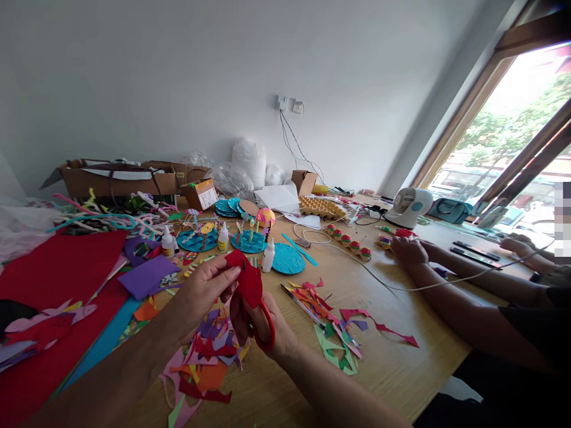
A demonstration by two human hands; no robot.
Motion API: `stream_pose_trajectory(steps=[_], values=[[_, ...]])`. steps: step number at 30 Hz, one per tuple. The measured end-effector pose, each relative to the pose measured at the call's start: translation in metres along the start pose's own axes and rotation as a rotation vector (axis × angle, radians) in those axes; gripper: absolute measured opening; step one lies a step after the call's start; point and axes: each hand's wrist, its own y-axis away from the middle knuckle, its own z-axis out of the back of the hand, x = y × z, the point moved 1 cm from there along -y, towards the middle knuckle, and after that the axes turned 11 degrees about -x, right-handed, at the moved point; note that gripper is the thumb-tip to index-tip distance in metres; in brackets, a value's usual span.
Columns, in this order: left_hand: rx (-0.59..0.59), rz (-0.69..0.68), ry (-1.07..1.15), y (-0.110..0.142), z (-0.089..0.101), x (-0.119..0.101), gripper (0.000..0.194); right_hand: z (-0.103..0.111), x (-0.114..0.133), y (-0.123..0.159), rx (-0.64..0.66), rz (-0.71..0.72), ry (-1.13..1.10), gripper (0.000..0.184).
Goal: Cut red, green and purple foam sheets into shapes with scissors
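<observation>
Between thumb and fingers, my left hand [214, 279] pinches a piece of red paper [250, 279] in front of me, above the table. My right hand [279, 330] is closed round scissors [268, 326] with red handles. The scissor blades are hidden behind the red paper and my fingers, so I cannot tell how far apart they are. Below both hands lies a heap of coloured paper scraps [207, 377], in pink, orange, purple and red. More cut scraps [312, 300] and a pen-like stick [297, 300] lie to the right of my right hand.
Large red sheets [66, 255] and a purple sheet [149, 276] cover the left side. Glue bottles [268, 257] stand near blue discs [288, 259]. A white fan [408, 208] stands at right, near another person's hands [408, 249]. A white cable [379, 279] crosses the table.
</observation>
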Motion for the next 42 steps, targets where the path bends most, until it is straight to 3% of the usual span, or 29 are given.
stream_pose_trajectory(steps=[28, 42], values=[[-0.071, 0.018, -0.04, -0.0018, 0.0006, -0.003, 0.016, -0.0023, 0.0012, -0.0011, -0.046, -0.081, 0.035, 0.054], [-0.047, -0.025, -0.066, -0.0006, -0.0015, 0.0013, 0.017, 0.0014, -0.0022, -0.0011, -0.033, -0.064, 0.067, 0.049]])
